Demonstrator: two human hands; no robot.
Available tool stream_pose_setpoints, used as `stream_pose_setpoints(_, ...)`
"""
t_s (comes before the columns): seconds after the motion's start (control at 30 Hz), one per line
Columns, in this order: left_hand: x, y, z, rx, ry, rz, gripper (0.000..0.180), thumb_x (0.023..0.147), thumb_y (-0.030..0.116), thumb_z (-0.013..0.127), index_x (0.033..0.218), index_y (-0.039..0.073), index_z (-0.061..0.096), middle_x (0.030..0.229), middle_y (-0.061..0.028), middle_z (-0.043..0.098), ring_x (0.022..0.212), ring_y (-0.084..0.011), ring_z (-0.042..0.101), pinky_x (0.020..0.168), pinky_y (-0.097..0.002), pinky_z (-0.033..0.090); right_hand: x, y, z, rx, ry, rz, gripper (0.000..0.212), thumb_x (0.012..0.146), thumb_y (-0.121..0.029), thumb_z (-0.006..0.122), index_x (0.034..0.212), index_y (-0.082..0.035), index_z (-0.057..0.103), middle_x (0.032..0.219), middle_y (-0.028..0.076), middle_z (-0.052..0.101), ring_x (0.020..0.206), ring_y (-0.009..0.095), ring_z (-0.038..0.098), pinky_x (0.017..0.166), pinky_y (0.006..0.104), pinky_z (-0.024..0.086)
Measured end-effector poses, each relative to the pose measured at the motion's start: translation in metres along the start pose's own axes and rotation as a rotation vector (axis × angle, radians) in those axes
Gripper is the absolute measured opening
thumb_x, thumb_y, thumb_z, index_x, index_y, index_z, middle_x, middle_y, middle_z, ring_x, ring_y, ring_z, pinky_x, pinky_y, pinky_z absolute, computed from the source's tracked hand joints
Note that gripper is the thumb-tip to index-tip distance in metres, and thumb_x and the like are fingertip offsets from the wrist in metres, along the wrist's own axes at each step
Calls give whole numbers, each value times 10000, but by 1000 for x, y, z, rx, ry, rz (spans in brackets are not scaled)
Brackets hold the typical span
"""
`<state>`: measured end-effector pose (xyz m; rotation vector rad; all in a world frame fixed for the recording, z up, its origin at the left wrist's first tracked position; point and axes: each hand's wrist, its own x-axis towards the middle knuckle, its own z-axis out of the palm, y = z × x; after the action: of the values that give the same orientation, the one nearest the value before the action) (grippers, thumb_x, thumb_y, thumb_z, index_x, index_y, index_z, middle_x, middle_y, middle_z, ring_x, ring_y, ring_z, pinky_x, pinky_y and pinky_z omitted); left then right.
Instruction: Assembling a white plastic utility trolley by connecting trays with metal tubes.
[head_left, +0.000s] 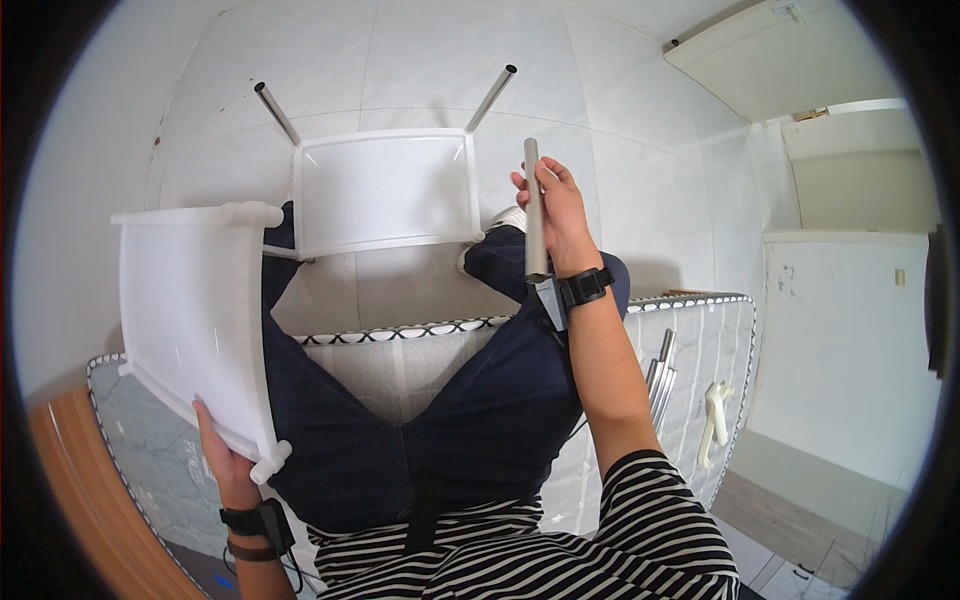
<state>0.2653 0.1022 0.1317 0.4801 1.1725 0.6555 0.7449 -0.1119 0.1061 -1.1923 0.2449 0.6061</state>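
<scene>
Left hand (pixel 228 462) grips lower edge of white plastic shelf tray (pixel 190 320), held tilted over left knee. Right hand (pixel 558 215) closed round grey metal tube (pixel 534 210), upright — above second tray (pixel 385 190) on floor. One-handed hold near corner — tray may tip, slip.

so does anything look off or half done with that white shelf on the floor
The white shelf tray on the floor has metal tubes in only its two far corners, both leaning outward rather than standing parallel. Its near corners are bare. The right hand holds another tube; the left hand holds a second tray.
</scene>
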Motion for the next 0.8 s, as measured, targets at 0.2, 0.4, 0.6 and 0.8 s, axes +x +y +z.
stream_pose_setpoints(0.2,5,1,-8,9,33,-2,530,954,407,477,1312,22,406,1252,-113,538,1110,-245,544,963,-376,438,6,0,-2,173,-50,148,491,862,15,539,1292,30,303,1026,229,531,743,216,586,556,263,515)
stream_pose_setpoints(0.4,4,-1,0,33,33,-1,533,956,403,474,1315,16,401,1252,-118,536,1114,-247,539,961,-381,436,28,4,-32,197,-162,442,428,852,-1,541,1237,-2,355,1053,246,517,719,212,575,514,227,507)
stream_pose_setpoints(0.6,4,2,-6,17,57,-10,531,958,400,472,1316,14,402,1246,-116,539,1111,-248,539,958,-377,436,4,-3,0,248,-62,454,336,861,-21,518,1147,57,360,877,174,540,651,160,531,447,205,453)
stream_pose_setpoints(0.8,6,-2,-4,13,40,-4,522,961,392,469,1316,15,404,1256,-116,535,1111,-249,540,956,-380,439,24,0,-29,139,-321,579,244,852,-64,527,1029,67,421,873,155,542,666,177,554,420,209,454)
